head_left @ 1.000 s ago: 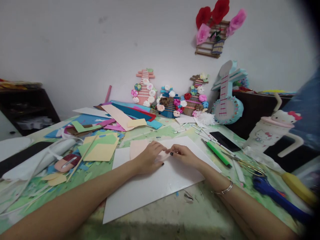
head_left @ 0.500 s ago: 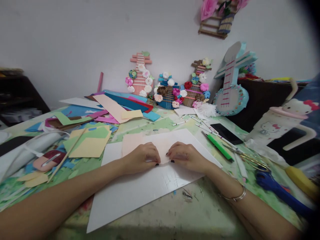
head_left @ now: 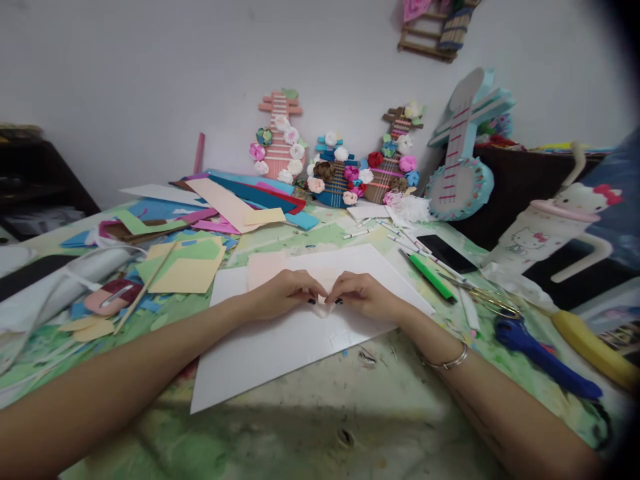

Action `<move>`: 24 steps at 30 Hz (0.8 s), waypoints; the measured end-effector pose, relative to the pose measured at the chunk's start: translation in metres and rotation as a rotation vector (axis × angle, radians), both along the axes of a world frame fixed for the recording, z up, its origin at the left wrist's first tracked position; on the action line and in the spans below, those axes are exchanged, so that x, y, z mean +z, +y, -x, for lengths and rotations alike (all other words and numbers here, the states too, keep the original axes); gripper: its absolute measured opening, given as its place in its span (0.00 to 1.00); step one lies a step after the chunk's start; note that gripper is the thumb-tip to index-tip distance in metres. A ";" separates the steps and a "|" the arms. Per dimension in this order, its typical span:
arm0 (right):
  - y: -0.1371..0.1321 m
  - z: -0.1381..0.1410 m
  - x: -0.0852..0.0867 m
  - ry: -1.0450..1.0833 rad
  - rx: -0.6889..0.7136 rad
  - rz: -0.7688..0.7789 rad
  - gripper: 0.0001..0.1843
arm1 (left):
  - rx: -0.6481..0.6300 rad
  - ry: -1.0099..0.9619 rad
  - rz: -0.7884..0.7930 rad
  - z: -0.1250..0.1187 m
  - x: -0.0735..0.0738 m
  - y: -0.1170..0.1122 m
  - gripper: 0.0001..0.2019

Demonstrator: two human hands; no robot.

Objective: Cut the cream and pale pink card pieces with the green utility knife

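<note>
A small piece of pale pink paper (head_left: 325, 308) is pinched between my two hands, just above a white board (head_left: 250, 363). My left hand (head_left: 286, 293) has its thumb and fingertips closed on the paper's left side. On the other side, my right hand (head_left: 366, 297) grips it the same way, the fingertips of both hands almost meeting. The fingers hide much of the piece. Behind my left hand a larger pale pink sheet (head_left: 265, 263) lies on the board.
Coloured paper sheets (head_left: 187, 275) and scraps cover the left side. At right lie a green cutter (head_left: 429, 279), a phone (head_left: 447, 253), scissors (head_left: 487, 300), a blue-handled tool (head_left: 545, 357) and a tumbler (head_left: 543, 230). Flower-decorated instrument models (head_left: 281, 143) stand along the wall.
My fingertips have come closer together, and the pink paper between them now looks more bent and gathered. The whole view has shifted slightly, with most things appearing higher.
</note>
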State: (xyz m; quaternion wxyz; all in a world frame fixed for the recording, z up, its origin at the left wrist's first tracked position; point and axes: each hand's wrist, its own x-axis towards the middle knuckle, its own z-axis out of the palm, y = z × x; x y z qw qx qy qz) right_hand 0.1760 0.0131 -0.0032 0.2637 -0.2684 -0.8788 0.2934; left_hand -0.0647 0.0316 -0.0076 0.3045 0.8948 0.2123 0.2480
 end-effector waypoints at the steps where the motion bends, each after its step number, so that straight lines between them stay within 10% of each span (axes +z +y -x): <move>1: 0.000 0.001 -0.001 -0.004 -0.022 0.020 0.13 | 0.027 -0.004 0.022 -0.001 -0.001 -0.001 0.12; 24: 0.005 0.010 -0.010 0.122 -0.179 0.265 0.05 | 0.158 -0.145 0.323 -0.017 -0.006 -0.001 0.13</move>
